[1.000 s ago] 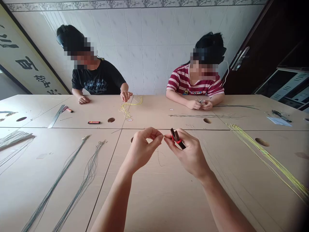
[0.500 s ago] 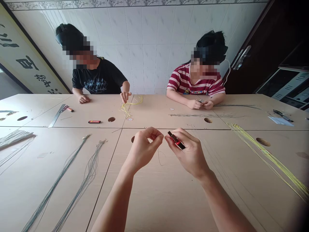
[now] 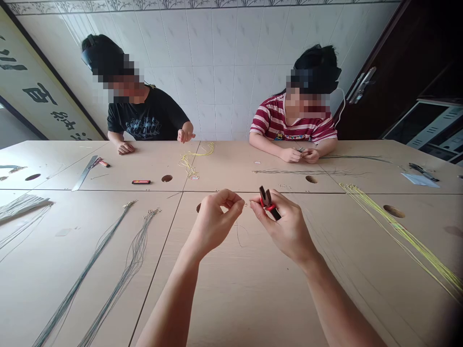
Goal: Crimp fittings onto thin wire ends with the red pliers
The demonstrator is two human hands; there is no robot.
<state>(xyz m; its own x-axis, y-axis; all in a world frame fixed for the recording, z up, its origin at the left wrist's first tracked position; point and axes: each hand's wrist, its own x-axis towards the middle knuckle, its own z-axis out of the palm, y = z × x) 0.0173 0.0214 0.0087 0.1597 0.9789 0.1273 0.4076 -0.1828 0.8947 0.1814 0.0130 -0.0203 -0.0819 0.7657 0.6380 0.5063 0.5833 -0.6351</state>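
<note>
My left hand pinches a thin cord between thumb and forefinger, and its loose end curls down below the fingers. A tiny metal ring shows just right of those fingertips. In my right hand are small pliers with red and black handles. Their dark jaws point up and stand apart, with nothing between them. The thumb and forefinger of my right hand are close together near the ring; whether they hold anything small I cannot make out.
Green-grey cord bundles lie left, and a yellow bundle lies right. Across the table sit two people, one near yellow cords. A ruler, a lighter-like red and black item and a pen are farther back.
The pliers in my right hand have turned more upright and their jaws have opened. My right fingertips have moved slightly away from the left. The left co-worker's hand has lifted back from the yellow cords.
</note>
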